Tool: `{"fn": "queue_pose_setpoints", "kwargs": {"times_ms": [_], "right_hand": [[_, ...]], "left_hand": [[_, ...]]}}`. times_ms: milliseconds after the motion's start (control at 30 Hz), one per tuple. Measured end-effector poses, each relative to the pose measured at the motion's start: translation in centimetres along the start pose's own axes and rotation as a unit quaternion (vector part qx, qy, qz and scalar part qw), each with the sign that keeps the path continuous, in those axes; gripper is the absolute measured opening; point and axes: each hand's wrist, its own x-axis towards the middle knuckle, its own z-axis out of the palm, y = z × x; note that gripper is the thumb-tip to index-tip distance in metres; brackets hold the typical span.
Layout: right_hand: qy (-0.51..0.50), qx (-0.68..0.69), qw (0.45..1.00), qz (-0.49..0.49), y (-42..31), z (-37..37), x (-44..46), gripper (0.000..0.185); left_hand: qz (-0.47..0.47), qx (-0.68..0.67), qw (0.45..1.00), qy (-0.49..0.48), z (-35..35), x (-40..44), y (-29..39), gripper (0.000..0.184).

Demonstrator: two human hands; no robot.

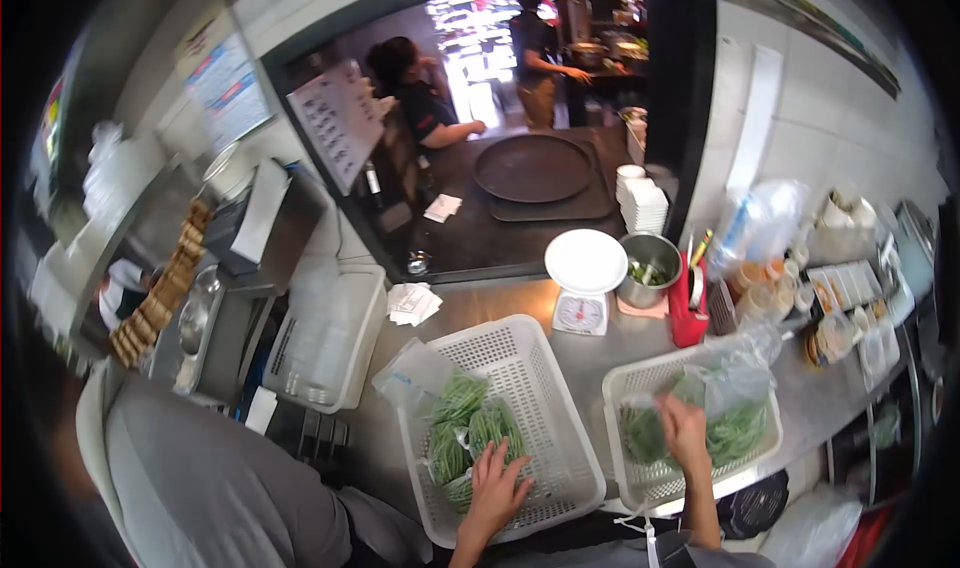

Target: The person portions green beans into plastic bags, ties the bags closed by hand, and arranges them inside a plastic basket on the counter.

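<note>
Room moderately lit | backdrop (pixel 472 48) blown out (harsh glare) | counter (pixel 505 300) glints warm | edges bowed, black

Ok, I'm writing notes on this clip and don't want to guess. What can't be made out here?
All in the head view:
Reading on the white scale: too small.
Writing on the white hanging sheet: too small and blurred.
Whether the right hand grips anything: its fingers are blurred and the back of the hand hides its palm side.
Greens beneath the left hand: covered by it.
</note>
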Motion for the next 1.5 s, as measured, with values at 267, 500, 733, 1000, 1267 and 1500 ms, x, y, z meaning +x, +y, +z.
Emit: {"fn": "queue_pose_setpoints", "kwargs": {"times_ms": [267, 500, 733, 1000, 1267, 1500], "right_hand": [[-0.267, 0.278, 0.848, -0.363, -9.6, -3.9, 5.2, 0.011], [-0.342, 0.314, 0.726, -0.508, -17.3, 0.1, 4.1, 0.012], [-0.290, 0.463, 0.806, -0.228, -20.0, 3.1, 2.0, 0.031], [-0.409, 0.302, 0.812, -0.285, -19.6, 9.3, -1.3, 0.014], [-0.534, 0.396, 0.698, -0.266, -19.8, 12.0, -5.4, 0.012], [-0.464, 0.413, 0.661, -0.421, -22.5, 10.1, -5.9, 0.013]], "left_hand": [[0.191, -0.139, 0.972, 0.007, -5.4, 2.4, 7.5, 0.068], [0.120, -0.258, 0.956, -0.075, 0.3, -1.4, 4.5, 0.031], [0.066, 0.048, 0.979, 0.187, 1.8, -5.7, 1.6, 0.045], [-0.129, -0.248, 0.924, 0.260, 3.1, -6.9, 0.9, 0.045], [-0.125, -0.310, 0.838, 0.432, 3.9, -6.1, 1.4, 0.054], [-0.084, -0.325, 0.818, 0.467, 0.3, -6.3, 2.5, 0.072]]}}
